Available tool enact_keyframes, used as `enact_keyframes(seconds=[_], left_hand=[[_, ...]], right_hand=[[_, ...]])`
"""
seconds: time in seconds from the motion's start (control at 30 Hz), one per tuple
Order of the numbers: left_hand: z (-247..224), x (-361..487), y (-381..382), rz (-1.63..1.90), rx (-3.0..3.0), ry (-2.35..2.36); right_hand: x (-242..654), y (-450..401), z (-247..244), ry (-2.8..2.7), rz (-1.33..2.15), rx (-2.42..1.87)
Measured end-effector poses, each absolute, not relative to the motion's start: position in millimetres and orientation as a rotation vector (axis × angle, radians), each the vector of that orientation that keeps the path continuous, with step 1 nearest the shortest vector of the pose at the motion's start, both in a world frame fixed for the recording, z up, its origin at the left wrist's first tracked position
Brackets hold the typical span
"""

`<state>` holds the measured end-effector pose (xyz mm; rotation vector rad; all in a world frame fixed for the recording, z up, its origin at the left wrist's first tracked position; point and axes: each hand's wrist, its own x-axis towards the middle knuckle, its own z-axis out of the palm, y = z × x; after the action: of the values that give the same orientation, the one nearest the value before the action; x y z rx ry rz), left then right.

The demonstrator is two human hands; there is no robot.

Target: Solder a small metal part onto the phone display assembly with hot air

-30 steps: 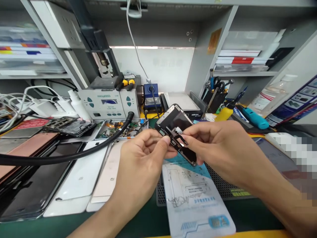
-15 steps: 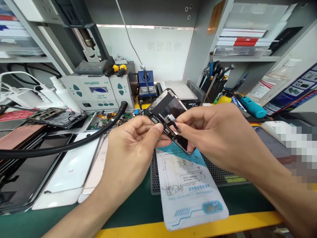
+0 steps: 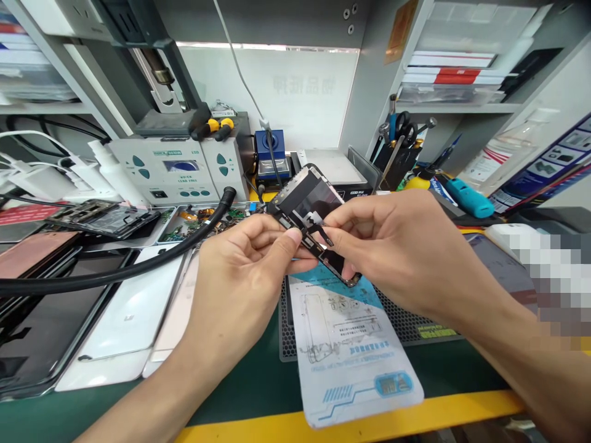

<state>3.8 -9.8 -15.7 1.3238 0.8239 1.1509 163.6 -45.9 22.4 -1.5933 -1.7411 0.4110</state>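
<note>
A phone screen assembly (image 3: 318, 194) hangs tilted above the mat, its inner side with metal plates and a flex cable facing up. My left hand (image 3: 252, 264) pinches its lower left edge between thumb and fingers. On the other side, my right hand (image 3: 392, 246) holds the assembly's right edge, with thumb and forefinger closed at the dark flex cable (image 3: 326, 236). Whether those fingertips grip the cable or only touch it is hard to tell. Beneath lies a white and blue printed card (image 3: 355, 344).
A black hose (image 3: 138, 271) crosses over phone panels (image 3: 129, 314) at left. Behind stand a soldering station (image 3: 180, 169) and a parts tray (image 3: 194, 221). A tool holder (image 3: 401, 160), a turquoise tool (image 3: 471, 198) and a bottle (image 3: 503, 154) are at back right.
The view has shifted slightly. Both hands keep their hold on the screen assembly, with almost no movement relative to it.
</note>
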Motion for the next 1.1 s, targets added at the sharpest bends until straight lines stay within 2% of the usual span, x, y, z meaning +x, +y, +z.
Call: enact_keyframes(seconds=[1.1], left_hand=[[-15.7, 3.5, -8.9, 1.094, 1.316, 0.783]], right_hand=[[171.0, -41.6, 28.0, -1.817, 0.567, -1.619]])
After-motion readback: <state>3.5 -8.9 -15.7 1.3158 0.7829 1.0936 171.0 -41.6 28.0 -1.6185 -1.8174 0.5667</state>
